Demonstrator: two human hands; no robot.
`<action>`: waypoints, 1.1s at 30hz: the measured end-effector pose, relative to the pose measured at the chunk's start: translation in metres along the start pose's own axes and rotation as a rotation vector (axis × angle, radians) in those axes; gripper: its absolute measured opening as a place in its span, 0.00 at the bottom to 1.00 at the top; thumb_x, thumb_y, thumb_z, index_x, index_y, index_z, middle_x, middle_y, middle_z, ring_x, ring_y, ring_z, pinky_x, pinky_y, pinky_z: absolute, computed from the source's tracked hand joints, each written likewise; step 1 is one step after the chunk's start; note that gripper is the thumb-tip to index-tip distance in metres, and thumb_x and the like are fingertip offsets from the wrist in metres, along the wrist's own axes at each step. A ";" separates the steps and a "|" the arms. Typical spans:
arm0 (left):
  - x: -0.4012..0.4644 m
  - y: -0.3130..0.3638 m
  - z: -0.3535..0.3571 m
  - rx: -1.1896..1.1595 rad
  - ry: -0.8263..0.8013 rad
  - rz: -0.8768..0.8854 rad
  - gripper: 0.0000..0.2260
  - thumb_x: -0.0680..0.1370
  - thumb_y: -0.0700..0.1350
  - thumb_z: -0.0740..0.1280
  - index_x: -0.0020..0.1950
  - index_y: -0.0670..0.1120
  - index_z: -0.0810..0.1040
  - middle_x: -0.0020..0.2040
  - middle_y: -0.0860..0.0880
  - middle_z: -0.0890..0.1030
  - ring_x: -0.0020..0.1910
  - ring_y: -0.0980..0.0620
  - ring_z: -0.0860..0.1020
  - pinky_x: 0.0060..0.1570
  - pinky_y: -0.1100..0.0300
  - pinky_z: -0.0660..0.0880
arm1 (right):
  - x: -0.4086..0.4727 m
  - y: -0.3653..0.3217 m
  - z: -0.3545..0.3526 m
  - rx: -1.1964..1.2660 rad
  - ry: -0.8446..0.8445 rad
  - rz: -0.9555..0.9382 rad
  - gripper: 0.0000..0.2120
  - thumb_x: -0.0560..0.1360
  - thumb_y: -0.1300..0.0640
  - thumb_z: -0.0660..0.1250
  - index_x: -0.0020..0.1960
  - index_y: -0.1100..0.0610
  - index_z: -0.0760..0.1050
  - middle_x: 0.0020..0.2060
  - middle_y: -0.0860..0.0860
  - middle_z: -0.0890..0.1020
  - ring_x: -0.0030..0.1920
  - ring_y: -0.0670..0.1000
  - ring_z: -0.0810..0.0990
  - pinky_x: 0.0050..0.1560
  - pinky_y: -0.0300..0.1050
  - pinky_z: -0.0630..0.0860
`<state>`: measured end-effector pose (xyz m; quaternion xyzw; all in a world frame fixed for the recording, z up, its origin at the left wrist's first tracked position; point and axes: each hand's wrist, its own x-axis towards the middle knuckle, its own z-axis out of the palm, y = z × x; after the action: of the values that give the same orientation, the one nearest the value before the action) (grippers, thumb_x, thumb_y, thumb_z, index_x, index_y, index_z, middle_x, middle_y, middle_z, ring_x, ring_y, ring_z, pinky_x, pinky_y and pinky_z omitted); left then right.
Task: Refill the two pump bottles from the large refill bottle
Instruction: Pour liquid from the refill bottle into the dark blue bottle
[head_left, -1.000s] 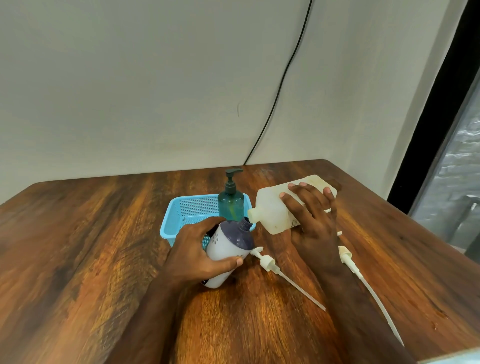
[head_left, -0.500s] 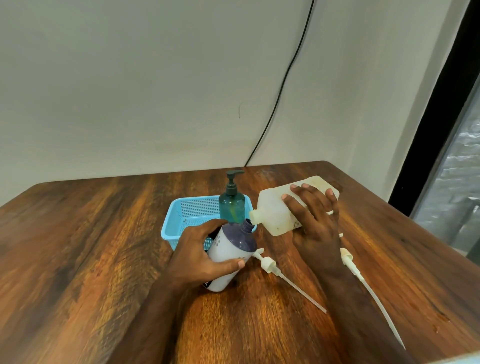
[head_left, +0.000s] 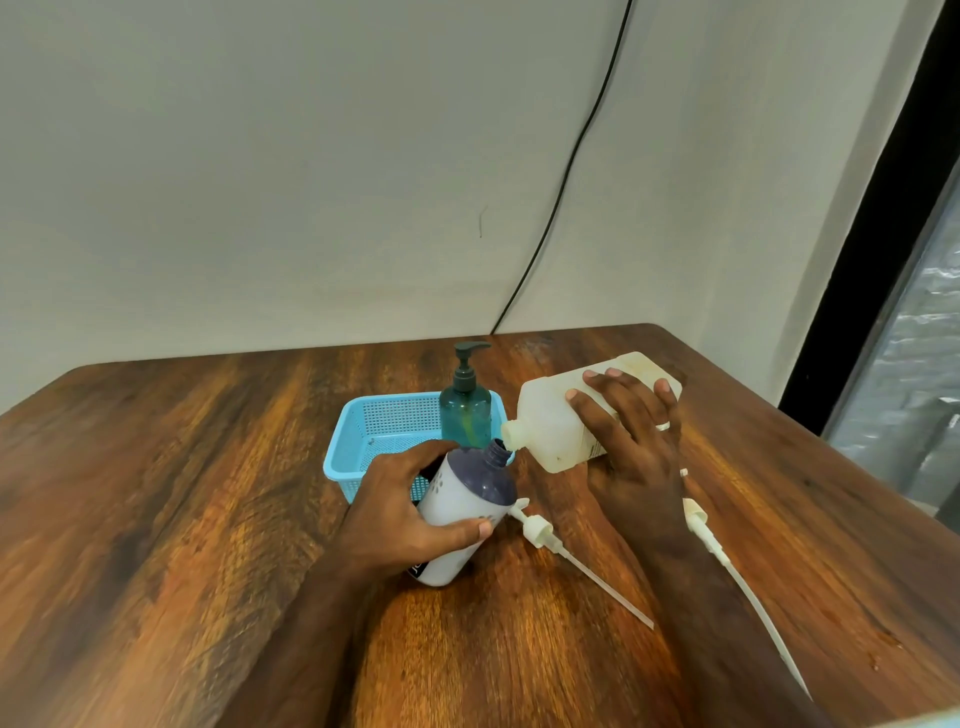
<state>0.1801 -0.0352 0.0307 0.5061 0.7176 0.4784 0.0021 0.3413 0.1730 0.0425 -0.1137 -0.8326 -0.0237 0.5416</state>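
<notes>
My left hand (head_left: 410, 512) grips a white bottle with a purple shoulder (head_left: 467, 499), tilted right with its open neck up. My right hand (head_left: 631, 447) holds the large cream refill bottle (head_left: 550, 426) tipped on its side, spout just above and right of the open neck. A teal pump bottle (head_left: 465, 410) stands upright in the blue basket (head_left: 374, 431) behind them. One white pump head with its tube (head_left: 540, 530) lies on the table between my hands. A second pump with a long tube (head_left: 698, 519) lies right of my right wrist.
The wooden table (head_left: 182, 493) runs to a wall at the back and ends at the right near a dark window frame (head_left: 872, 218). A black cable (head_left: 561, 197) hangs down the wall behind the basket.
The refill bottle's spout has stayed close over the white bottle's neck, both shifting slightly. The left hand still holds the white bottle tilted.
</notes>
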 end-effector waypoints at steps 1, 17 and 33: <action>0.000 0.000 0.000 -0.002 -0.001 0.001 0.34 0.61 0.69 0.75 0.63 0.54 0.79 0.57 0.61 0.81 0.57 0.59 0.79 0.51 0.58 0.80 | 0.000 0.000 0.000 0.000 -0.002 0.000 0.28 0.71 0.54 0.73 0.69 0.50 0.69 0.68 0.58 0.77 0.71 0.58 0.69 0.80 0.55 0.47; 0.001 0.002 0.000 0.010 0.004 0.015 0.29 0.60 0.69 0.74 0.59 0.65 0.74 0.56 0.65 0.80 0.58 0.62 0.77 0.49 0.71 0.75 | 0.000 0.001 0.001 -0.015 0.005 -0.008 0.28 0.70 0.55 0.73 0.69 0.51 0.70 0.68 0.58 0.77 0.71 0.59 0.70 0.80 0.53 0.45; 0.002 -0.003 0.000 0.003 -0.012 0.026 0.32 0.62 0.68 0.76 0.62 0.54 0.79 0.57 0.59 0.82 0.57 0.54 0.80 0.50 0.50 0.81 | 0.002 0.001 -0.001 -0.016 0.014 -0.022 0.28 0.70 0.54 0.73 0.69 0.51 0.70 0.68 0.59 0.77 0.71 0.58 0.69 0.80 0.53 0.45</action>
<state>0.1770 -0.0342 0.0292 0.5183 0.7118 0.4741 -0.0007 0.3414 0.1744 0.0442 -0.1088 -0.8298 -0.0369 0.5461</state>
